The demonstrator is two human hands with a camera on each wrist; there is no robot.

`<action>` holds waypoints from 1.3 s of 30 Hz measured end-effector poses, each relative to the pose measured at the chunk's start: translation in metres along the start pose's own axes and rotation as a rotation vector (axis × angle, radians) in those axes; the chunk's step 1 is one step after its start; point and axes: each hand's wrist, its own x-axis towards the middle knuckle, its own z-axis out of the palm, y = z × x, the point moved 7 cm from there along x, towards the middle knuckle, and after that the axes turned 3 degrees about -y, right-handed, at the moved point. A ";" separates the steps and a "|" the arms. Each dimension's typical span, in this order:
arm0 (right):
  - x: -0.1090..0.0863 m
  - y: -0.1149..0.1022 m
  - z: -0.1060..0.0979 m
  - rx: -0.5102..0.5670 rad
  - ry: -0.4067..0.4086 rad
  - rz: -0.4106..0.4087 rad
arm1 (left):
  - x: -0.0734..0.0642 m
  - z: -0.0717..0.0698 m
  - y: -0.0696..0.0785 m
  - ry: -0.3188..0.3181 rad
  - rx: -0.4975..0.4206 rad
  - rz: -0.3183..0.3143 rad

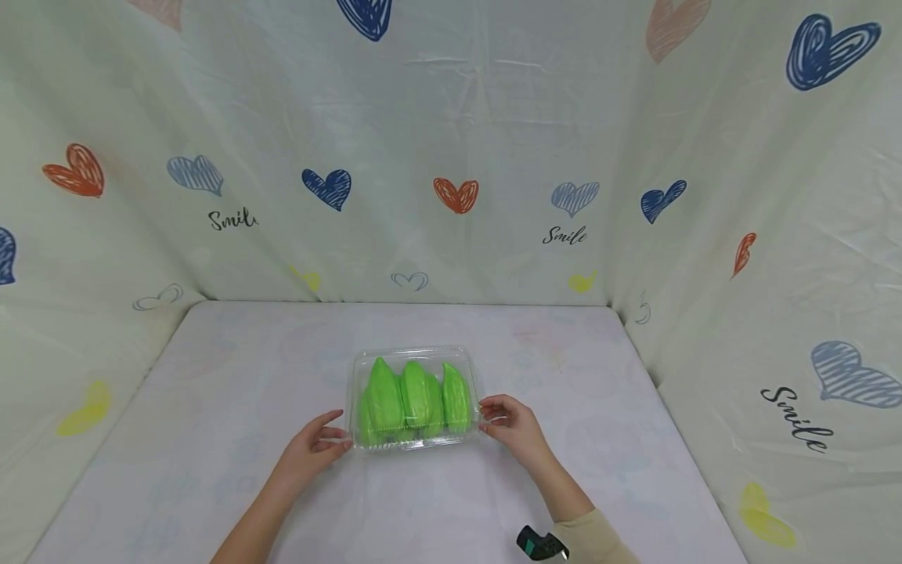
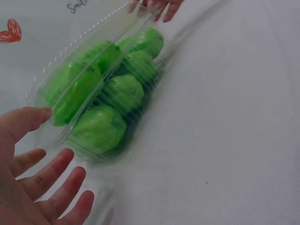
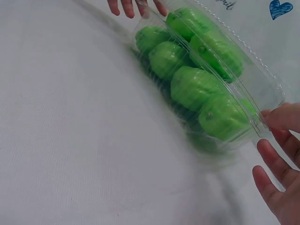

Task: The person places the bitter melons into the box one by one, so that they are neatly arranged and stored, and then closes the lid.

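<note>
A clear plastic clamshell box [image 1: 413,448] rests on the white table, lid down. Inside it lie several bright green, oblong, fruit-like pieces [image 1: 384,395], tapered and lightly ribbed; their exact kind is unclear. At the box's left end is my left hand [image 1: 310,454], its thumb touching the rim while the other fingers spread apart below, as the left wrist view shows. On the opposite end my right hand [image 1: 517,429] has its thumb against the rim at the corner. Its other fingers extend loosely beside the box, and part of the index finger is hidden behind the thumb.
The white tabletop [image 1: 564,376] extends around the box on all sides. A pale curtain [image 1: 395,117] printed with hearts and "Smile" encloses the back and both sides. A small black device [image 1: 541,543] sits by the right sleeve [image 1: 595,536].
</note>
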 end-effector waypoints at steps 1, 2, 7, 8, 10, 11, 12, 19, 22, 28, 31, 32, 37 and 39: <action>0.000 0.001 0.000 0.002 -0.002 -0.010 | 0.000 0.000 0.000 -0.002 -0.004 0.002; 0.000 0.001 0.000 0.005 -0.006 -0.033 | -0.001 0.000 0.000 -0.004 -0.011 0.002; -0.001 -0.001 0.000 0.011 -0.037 -0.145 | -0.001 0.001 -0.001 -0.012 -0.031 0.014; -0.001 -0.001 0.001 0.015 -0.040 -0.153 | -0.001 0.002 -0.001 -0.015 -0.032 0.020; -0.001 0.001 0.001 0.027 -0.037 -0.121 | 0.000 0.002 0.000 -0.021 -0.038 0.034; 0.000 0.002 0.001 0.030 -0.033 -0.099 | 0.000 0.002 0.000 -0.024 -0.044 0.042; 0.000 0.005 0.002 0.039 -0.022 -0.061 | -0.001 0.002 0.000 -0.026 -0.049 0.046; -0.004 -0.005 0.001 0.137 -0.013 0.047 | 0.001 0.005 -0.003 -0.045 -0.054 0.034; -0.003 0.002 0.002 0.144 -0.022 0.076 | 0.001 0.006 -0.005 -0.057 -0.071 0.029; 0.000 0.017 0.003 0.123 -0.041 0.109 | -0.001 0.009 -0.005 -0.101 -0.172 0.030; 0.000 0.019 0.003 0.120 -0.054 0.123 | -0.002 0.011 -0.006 -0.133 -0.207 0.027; 0.000 0.020 0.004 0.116 -0.061 0.126 | -0.002 0.012 -0.006 -0.141 -0.213 0.029; 0.000 0.023 0.007 0.173 -0.124 0.145 | -0.004 0.015 -0.006 -0.160 -0.241 0.036; 0.000 0.025 0.008 0.204 -0.158 0.146 | -0.004 0.016 -0.006 -0.162 -0.252 0.036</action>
